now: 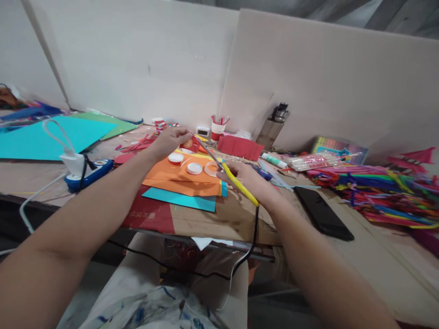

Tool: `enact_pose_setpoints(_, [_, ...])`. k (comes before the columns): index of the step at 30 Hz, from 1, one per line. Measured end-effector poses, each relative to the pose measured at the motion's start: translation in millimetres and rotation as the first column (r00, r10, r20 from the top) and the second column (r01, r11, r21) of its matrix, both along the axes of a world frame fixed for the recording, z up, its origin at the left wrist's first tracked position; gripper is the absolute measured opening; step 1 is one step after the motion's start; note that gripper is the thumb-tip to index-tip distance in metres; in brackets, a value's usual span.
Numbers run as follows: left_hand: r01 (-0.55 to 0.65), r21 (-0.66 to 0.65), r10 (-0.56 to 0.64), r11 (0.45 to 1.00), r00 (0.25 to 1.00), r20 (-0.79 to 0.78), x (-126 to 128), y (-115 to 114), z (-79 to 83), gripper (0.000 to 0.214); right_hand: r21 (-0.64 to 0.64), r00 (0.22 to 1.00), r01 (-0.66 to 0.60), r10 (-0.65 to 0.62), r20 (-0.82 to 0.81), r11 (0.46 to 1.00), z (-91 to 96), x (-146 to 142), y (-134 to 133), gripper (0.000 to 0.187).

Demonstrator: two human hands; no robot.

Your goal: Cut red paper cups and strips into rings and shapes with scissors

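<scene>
My right hand [246, 176] is wrapped round a yellow-handled soldering iron [238, 183], its long metal shaft pointing away to the left. A black cord runs from the handle's end. My left hand [171, 142] is pinched closed near the shaft's tip; what it holds is too small to make out. Beneath the hands lie orange paper sheets [164, 174] and a blue sheet [181, 199]. On the orange paper sit a red-edged white round lid [176, 158], a white round lid [195, 168] and a clear ring-like lid [211, 169].
A black phone [322, 212] and bundled colourful craft stems [380, 192] lie at right. A glue stick [274, 160], a bottle [272, 125], a red-and-white cup [218, 129] and folded red paper [240, 147] stand behind. A blue power strip [89, 174] is at left.
</scene>
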State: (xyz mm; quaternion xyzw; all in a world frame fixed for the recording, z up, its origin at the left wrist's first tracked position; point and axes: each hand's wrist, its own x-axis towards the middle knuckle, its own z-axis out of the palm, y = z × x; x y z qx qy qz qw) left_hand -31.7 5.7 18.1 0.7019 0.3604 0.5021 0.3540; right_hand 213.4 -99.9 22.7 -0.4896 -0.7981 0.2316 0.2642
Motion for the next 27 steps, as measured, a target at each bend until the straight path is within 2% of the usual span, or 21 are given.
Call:
enact_pose_setpoints(3, [0.048, -0.045, -0.048, 0.998, 0.999, -0.002, 1.8, -3.2, -1.0, 0.021, -0.005, 0.999, -0.047, 0.047, 0.023, 0.999, 1.3, 1.7, 0.9, 0.035])
enact_pose_setpoints(10, [0.097, 0.021, -0.096, 0.995, 0.994, -0.043, 0.2, -0.5, -3.6, 0.019, -0.086, 0.991, -0.129, 0.125, -0.048, 0.988, 4.8, 0.8, -4.4, 0.036])
enact_pose_setpoints(13, [0.133, 0.007, -0.132, 0.991, 0.987, -0.088, 0.0, -2.4, -1.2, 0.017, -0.119, 0.990, -0.130, 0.122, -0.068, 0.984, 3.5, 1.5, -5.0, 0.036])
enact_pose_setpoints(17, [0.128, -0.023, -0.129, 0.992, 0.990, -0.061, 4.6, -7.7, 0.7, 0.016, -0.183, 0.991, -0.125, 0.115, -0.066, 0.975, -1.9, 0.7, -3.2, 0.035])
enact_pose_setpoints(21, [0.125, 0.025, -0.126, 0.992, 0.992, 0.010, 14.3, -5.5, -6.4, 0.024, -0.146, 0.993, -0.108, 0.099, -0.068, 0.983, -6.3, -3.7, -1.5, 0.032])
enact_pose_setpoints(24, [0.029, 0.049, -0.036, 0.998, 0.988, 0.152, 20.8, 1.9, -15.5, 0.033, -0.136, 0.993, -0.095, 0.084, -0.087, 0.986, -7.1, -6.0, -2.1, 0.033])
enact_pose_setpoints(27, [-0.252, 0.068, 0.215, 0.965, 0.916, 0.339, 21.7, 5.7, -20.8, 0.031, -0.143, 0.992, -0.082, 0.068, -0.103, 0.986, -6.6, -5.7, -2.7, 0.036])
